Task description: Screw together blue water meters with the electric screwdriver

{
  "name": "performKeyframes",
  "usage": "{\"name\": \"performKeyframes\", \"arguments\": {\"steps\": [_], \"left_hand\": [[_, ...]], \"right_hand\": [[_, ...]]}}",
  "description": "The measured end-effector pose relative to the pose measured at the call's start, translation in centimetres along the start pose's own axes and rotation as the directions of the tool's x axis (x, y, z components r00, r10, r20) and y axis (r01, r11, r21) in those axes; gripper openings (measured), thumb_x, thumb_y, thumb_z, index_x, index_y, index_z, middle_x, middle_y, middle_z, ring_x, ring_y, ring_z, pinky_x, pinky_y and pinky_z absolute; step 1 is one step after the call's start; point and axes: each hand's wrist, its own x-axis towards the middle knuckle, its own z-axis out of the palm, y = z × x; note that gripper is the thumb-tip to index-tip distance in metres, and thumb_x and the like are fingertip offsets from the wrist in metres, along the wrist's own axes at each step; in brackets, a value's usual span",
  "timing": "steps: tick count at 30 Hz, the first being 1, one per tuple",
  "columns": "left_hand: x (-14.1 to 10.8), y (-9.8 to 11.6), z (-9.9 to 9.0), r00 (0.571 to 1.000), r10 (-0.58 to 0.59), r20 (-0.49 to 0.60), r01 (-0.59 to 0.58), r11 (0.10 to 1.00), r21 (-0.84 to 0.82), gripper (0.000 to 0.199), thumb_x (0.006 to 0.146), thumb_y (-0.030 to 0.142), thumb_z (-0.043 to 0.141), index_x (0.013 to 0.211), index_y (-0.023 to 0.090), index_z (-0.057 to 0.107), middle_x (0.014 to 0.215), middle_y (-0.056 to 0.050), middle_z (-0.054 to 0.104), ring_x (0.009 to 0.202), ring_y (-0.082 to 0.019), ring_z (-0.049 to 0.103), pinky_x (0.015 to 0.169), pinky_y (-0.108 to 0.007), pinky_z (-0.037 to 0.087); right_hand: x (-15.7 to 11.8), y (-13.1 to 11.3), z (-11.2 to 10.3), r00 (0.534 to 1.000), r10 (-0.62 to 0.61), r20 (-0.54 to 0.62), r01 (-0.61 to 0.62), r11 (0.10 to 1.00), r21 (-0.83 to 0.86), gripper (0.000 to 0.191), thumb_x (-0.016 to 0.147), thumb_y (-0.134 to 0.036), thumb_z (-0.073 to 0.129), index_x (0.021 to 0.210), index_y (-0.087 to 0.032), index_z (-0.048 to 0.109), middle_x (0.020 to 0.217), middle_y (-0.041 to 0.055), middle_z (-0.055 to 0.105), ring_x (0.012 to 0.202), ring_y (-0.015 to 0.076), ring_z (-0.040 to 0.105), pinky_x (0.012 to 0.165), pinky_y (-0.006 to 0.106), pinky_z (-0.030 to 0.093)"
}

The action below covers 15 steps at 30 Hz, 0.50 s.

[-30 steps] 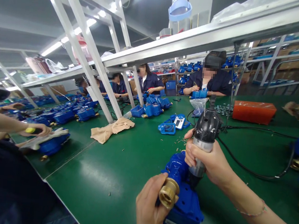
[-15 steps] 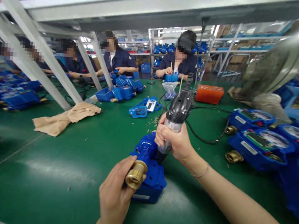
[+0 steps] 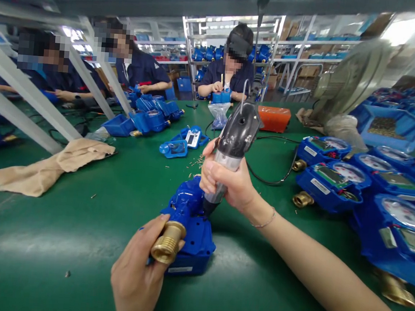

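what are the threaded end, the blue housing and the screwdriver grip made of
The threaded fitting looks like brass: yellow-gold, with a metallic shine. The meter housing looks like glossy blue plastic, though painted metal is possible. The screwdriver grip looks like scuffed dark plastic.

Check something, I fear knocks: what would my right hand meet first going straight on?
Probably the small brass bits scattered on the green mat; your right hand is raised, though, so it may pass over them to the blue meter casing. Depth is hard to judge.
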Motion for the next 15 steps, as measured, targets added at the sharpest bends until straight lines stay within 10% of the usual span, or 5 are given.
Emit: {"name": "performKeyframes", "arguments": {"steps": [15], "left_hand": [[0.4, 0.6, -0.2, 1.0, 0.024, -0.009, -0.024, 1.0, 0.017, 0.042, 0.085, 0.034, 0.071, 0.122, 0.021, 0.06, 0.111, -0.004, 0.07, 0.096, -0.018, 0.067, 0.093, -0.025, 0.049]], "right_hand": [[0.4, 1.2, -0.5, 0.992, 0.121, 0.037, -0.122, 0.992, 0.033, 0.024, 0.074, -0.023, 0.07, 0.087, -0.02, 0.049, 0.049, -0.0124, 0.047, 0.039, 0.0041, 0.041, 0.045, 0.018, 0.04]]}}
